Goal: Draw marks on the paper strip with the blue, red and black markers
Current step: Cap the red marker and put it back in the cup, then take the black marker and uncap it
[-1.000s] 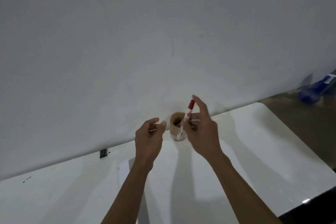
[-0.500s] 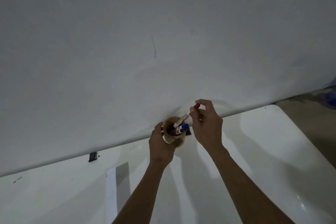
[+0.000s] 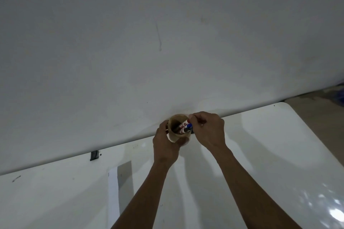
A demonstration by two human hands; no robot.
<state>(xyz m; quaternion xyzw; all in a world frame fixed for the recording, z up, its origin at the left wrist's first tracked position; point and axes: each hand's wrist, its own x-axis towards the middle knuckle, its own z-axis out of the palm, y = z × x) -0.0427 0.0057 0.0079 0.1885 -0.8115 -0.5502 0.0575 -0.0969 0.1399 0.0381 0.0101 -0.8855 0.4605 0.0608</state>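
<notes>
Red marker (image 3: 183, 124) slanted in cup (image 3: 175, 136), cap upper-right

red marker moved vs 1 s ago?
Yes. The red marker went down into the cup, which stands by the wall; before, the right hand held it above the cup.

The left hand (image 3: 165, 145) is wrapping around the brown cup (image 3: 176, 132), hiding its lower wall and base. The markers' lower ends are sinking out of sight inside the cup. The right hand (image 3: 208, 130) is covering the top of the red marker (image 3: 183, 124), so its grip cannot be told. Only the cap of the blue marker (image 3: 189, 127) is showing. The bottom edge is cutting off the paper strip (image 3: 113, 197) and both forearms. A blurred blue object (image 3: 339, 96) is lying at the right edge, past the white surface (image 3: 279, 154).
</notes>
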